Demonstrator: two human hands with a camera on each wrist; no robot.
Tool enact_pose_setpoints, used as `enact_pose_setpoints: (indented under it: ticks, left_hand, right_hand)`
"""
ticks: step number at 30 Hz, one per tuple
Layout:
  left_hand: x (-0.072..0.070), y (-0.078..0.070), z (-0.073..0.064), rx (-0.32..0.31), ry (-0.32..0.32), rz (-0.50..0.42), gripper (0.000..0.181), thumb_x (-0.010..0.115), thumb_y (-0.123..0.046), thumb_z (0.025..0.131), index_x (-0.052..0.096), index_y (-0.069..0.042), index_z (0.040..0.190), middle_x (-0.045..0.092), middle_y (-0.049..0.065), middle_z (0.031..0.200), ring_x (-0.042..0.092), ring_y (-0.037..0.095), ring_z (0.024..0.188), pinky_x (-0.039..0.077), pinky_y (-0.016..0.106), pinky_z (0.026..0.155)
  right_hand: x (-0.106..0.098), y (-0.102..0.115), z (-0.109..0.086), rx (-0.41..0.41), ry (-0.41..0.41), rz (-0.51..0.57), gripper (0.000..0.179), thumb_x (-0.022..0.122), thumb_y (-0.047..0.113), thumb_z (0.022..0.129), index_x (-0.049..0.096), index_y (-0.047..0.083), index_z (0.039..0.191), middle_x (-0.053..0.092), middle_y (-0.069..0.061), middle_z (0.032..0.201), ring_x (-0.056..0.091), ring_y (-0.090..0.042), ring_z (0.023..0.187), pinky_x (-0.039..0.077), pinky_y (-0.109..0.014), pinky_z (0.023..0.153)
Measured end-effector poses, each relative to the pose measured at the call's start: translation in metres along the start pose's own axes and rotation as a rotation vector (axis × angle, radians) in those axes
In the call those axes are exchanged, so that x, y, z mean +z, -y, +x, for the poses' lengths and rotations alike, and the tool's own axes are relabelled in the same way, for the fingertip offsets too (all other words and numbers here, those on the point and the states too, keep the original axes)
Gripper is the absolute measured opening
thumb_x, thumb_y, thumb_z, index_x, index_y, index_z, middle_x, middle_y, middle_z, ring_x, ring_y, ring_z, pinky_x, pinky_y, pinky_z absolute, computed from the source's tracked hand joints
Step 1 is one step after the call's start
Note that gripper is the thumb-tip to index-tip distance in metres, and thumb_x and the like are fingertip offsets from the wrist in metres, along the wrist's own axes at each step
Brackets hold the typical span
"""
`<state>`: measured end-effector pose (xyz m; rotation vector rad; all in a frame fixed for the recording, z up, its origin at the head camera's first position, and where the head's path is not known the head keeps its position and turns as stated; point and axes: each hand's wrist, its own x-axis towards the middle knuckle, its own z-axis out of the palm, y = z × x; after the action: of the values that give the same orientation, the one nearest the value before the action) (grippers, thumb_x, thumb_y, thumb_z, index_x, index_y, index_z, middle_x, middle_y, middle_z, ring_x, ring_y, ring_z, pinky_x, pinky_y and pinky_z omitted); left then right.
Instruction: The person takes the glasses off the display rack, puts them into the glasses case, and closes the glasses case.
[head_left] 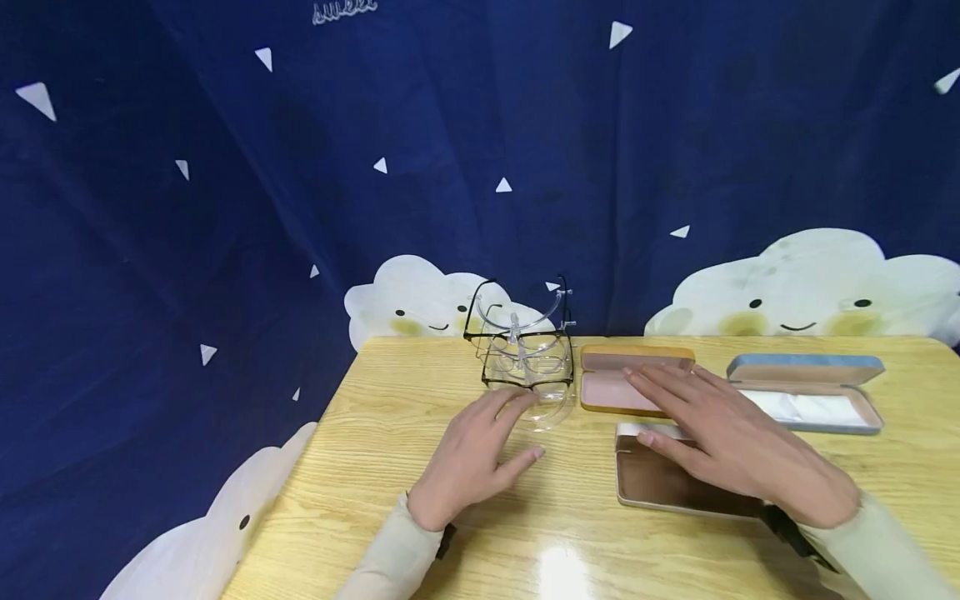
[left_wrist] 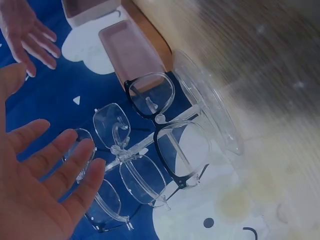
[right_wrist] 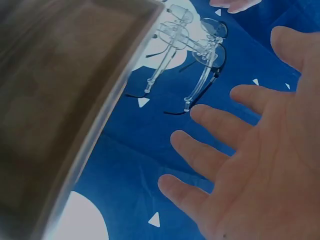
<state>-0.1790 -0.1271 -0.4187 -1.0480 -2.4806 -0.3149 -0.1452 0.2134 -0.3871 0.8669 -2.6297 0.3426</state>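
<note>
A clear display stand (left_wrist: pixel 220 115) carries three pairs of glasses, one above another. Lowest is a black-framed pair (left_wrist: pixel 156 125), then a thin-rimmed pair (left_wrist: pixel 131 172), with a dark-framed pair (head_left: pixel 480 337) on top. My left hand (head_left: pixel 472 458) hovers just in front of the stand, fingers spread and holding nothing. Over the cases at the right, my right hand (head_left: pixel 727 433) is stretched out palm down, also holding nothing. Beneath it lies an open brown-lined case (head_left: pixel 660 479), partly covered. Behind its fingers is an open orange case (head_left: pixel 600 392) with pink lining.
An open blue case (head_left: pixel 806 367) with a folded white cloth (head_left: pixel 810 408) inside stands at the right. All of this rests on a light wooden table (head_left: pixel 375 433). A dark blue curtain (head_left: pixel 450 108) with white clouds and triangles hangs behind the table's far edge.
</note>
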Motion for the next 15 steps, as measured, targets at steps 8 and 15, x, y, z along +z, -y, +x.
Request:
enact_pose_setpoints:
  ticks: [8, 15]
  left_hand:
    - [0.001, 0.008, 0.000, -0.048, -0.101, -0.023, 0.059, 0.070, -0.043, 0.097, 0.056, -0.014, 0.146, 0.064, 0.002, 0.138, 0.065, 0.019, 0.124, 0.059, 0.036, 0.101]
    - [0.000, 0.014, 0.003, -0.142, -0.183, -0.099, 0.055, 0.073, -0.035, 0.095, 0.059, -0.010, 0.142, 0.068, 0.004, 0.133, 0.069, 0.021, 0.119, 0.060, 0.037, 0.098]
  right_hand:
    - [-0.003, 0.009, 0.013, 0.001, -0.037, 0.014, 0.076, 0.072, 0.044, 0.097, 0.045, 0.007, 0.158, 0.057, -0.012, 0.155, 0.056, -0.036, 0.141, 0.043, -0.057, 0.112]
    - [0.001, 0.012, 0.020, -0.003, -0.038, -0.003, 0.075, 0.074, 0.039, 0.096, 0.045, 0.004, 0.156, 0.060, -0.014, 0.151, 0.062, -0.038, 0.134, 0.049, -0.059, 0.108]
